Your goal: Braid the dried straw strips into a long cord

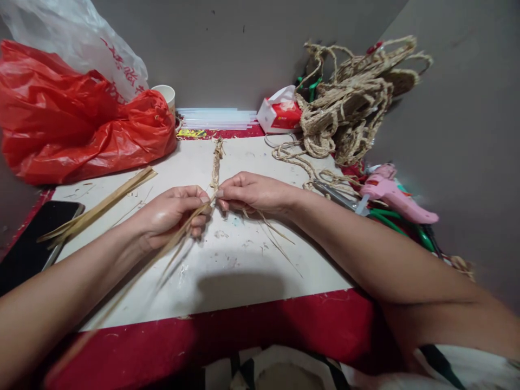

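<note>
A short straw braid [216, 162] runs from the far side of the white board [244, 276] down to my fingers. My left hand [179, 211] pinches straw strands [181, 233] between thumb and forefinger, and their long ends trail toward my left forearm. Close beside it, my right hand [247, 192] is closed on the strands at the braid's near end. Loose strand ends [276, 233] stick out below the right hand. The palms and some curled fingers are hidden.
A bundle of straw strips [109, 200] lies partly over a phone [28, 238] at left. Behind are a red plastic bag [81, 124], paper cup [166, 96], glue sticks [219, 119] and tissue pack [280, 111]. Coiled straw rope [345, 103] and a pink glue gun [398, 195] occupy the right.
</note>
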`<state>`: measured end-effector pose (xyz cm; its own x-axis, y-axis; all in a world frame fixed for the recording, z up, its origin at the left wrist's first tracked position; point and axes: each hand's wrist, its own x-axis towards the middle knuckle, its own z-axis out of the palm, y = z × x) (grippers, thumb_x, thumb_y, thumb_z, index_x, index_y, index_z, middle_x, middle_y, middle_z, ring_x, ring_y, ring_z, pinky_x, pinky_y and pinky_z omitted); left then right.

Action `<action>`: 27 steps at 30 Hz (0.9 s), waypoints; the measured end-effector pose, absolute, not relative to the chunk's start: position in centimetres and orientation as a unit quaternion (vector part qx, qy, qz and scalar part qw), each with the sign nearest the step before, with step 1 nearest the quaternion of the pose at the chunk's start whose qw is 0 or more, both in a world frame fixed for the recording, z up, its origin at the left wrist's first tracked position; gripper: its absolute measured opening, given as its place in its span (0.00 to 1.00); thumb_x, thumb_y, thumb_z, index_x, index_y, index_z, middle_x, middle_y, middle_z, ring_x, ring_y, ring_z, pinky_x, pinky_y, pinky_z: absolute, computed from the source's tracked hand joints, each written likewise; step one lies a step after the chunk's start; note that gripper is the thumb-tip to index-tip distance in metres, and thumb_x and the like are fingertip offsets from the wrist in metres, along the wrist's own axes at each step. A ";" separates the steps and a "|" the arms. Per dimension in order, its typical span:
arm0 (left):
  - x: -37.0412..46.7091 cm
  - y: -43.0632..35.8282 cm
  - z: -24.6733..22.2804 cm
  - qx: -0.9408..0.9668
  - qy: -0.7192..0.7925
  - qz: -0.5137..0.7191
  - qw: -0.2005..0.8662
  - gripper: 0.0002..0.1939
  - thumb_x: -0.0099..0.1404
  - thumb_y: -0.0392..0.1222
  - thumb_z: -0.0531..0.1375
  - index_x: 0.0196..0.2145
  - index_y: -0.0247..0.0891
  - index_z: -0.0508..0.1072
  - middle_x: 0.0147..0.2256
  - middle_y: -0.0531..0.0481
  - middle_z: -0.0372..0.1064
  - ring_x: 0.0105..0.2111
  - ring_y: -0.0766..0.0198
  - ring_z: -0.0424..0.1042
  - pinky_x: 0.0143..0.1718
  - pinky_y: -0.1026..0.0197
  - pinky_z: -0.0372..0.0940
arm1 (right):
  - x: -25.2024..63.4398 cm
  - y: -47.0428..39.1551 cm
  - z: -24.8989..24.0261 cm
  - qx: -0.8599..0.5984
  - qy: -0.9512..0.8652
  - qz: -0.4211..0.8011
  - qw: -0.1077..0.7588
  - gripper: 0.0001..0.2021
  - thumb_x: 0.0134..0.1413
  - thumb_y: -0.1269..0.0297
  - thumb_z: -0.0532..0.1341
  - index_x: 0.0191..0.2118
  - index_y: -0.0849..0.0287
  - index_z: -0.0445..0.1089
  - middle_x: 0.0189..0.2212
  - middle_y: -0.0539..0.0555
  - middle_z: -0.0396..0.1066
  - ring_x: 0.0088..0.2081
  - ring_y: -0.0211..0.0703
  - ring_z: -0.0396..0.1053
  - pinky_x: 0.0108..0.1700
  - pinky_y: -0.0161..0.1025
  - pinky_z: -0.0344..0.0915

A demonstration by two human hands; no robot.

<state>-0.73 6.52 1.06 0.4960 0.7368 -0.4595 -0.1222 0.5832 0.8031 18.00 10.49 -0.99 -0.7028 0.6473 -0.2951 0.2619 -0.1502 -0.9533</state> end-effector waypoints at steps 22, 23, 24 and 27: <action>-1.3 7.7 2.1 0.629 0.492 0.313 0.514 0.05 0.53 0.39 0.62 0.26 0.34 0.71 0.20 0.54 0.64 0.18 0.71 0.62 0.22 0.66 0.59 | 18.0 11.2 -1.6 -0.372 -0.587 0.711 0.108 0.13 0.57 0.66 0.54 0.23 0.65 0.65 0.10 0.42 0.49 0.10 0.25 0.42 0.10 0.26 0.40; -1.1 7.5 2.0 0.611 0.485 0.289 0.555 0.05 0.53 0.38 0.62 0.26 0.34 0.71 0.19 0.54 0.64 0.18 0.71 0.62 0.21 0.66 0.60 | 18.0 11.2 -1.6 -0.368 -0.588 0.712 0.107 0.13 0.57 0.66 0.54 0.24 0.65 0.65 0.10 0.42 0.50 0.10 0.25 0.42 0.10 0.26 0.40; -0.8 7.4 1.7 0.594 0.482 0.274 0.583 0.05 0.53 0.38 0.63 0.25 0.33 0.71 0.18 0.54 0.64 0.17 0.71 0.63 0.21 0.66 0.60 | 18.0 11.2 -1.5 -0.366 -0.588 0.714 0.106 0.13 0.57 0.66 0.54 0.24 0.65 0.65 0.11 0.42 0.50 0.10 0.25 0.43 0.10 0.26 0.40; -0.5 7.5 0.6 0.562 0.489 0.284 0.603 0.06 0.52 0.37 0.64 0.25 0.32 0.70 0.18 0.53 0.65 0.18 0.72 0.64 0.22 0.68 0.61 | 18.1 11.3 -1.6 -0.362 -0.587 0.716 0.103 0.13 0.58 0.67 0.52 0.24 0.65 0.65 0.11 0.42 0.50 0.10 0.25 0.43 0.11 0.26 0.41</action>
<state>-0.46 7.52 0.61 0.3597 0.8929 -0.2710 0.2073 0.2067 0.9562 18.07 11.26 -1.55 -0.7164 0.5728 -0.3983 0.2784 -0.2888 -0.9160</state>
